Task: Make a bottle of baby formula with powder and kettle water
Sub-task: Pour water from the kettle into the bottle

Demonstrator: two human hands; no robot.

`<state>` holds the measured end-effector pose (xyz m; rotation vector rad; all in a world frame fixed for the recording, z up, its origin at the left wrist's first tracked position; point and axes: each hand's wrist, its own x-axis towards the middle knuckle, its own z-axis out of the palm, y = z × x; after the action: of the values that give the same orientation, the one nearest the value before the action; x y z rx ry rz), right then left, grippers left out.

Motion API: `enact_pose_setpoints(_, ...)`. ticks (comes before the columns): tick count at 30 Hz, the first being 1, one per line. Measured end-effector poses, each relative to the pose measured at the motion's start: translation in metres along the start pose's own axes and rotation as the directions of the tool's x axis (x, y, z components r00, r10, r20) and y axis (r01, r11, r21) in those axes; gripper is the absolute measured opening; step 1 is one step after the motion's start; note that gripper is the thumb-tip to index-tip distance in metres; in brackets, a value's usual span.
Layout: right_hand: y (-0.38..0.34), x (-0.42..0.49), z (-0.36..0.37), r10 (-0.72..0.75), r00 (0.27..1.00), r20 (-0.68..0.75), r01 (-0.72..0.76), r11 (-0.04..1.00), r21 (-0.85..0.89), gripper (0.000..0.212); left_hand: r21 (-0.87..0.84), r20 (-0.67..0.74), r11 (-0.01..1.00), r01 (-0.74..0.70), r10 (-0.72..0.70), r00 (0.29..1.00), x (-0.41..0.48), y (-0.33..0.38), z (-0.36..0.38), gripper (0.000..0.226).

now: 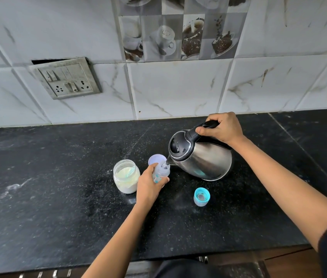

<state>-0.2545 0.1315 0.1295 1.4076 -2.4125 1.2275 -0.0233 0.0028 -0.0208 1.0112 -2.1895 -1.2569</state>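
Observation:
A steel kettle (202, 159) with a black lid and handle is tilted to the left, its spout over the mouth of a clear baby bottle (161, 171). My right hand (222, 127) grips the kettle's black handle. My left hand (149, 184) holds the bottle upright on the counter, fingers curled round its body. An open glass jar of white formula powder (126, 175) stands just left of the bottle. The bottle's blue teat cap (201, 196) lies on the counter in front of the kettle.
A pale round lid (155, 159) lies behind the bottle. The black stone counter (58, 187) runs to a tiled wall with a switch and socket plate (66, 80) at the back left. The counter's front edge is near my body.

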Motion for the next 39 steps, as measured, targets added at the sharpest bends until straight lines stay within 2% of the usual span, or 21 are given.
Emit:
enact_pose_setpoints(28,-0.007,-0.003,0.001,-0.023,0.999,0.039,0.024,0.999,-0.027,0.058,-0.027,-0.011,0.999,0.023,-0.023,1.000,-0.016,-0.002,-0.003,0.058)
enact_pose_setpoints(36,-0.009,-0.005,0.000,-0.030,0.998,0.054,0.031,0.999,-0.017,0.059,-0.063,-0.013,0.998,0.013,-0.014,1.000,-0.024,0.003,-0.007,0.049)
enact_pose_setpoints(39,-0.012,-0.007,-0.001,-0.021,0.998,0.056,0.022,1.000,-0.012,0.051,-0.071,-0.011,0.997,0.013,-0.014,1.000,-0.026,0.006,-0.008,0.046)
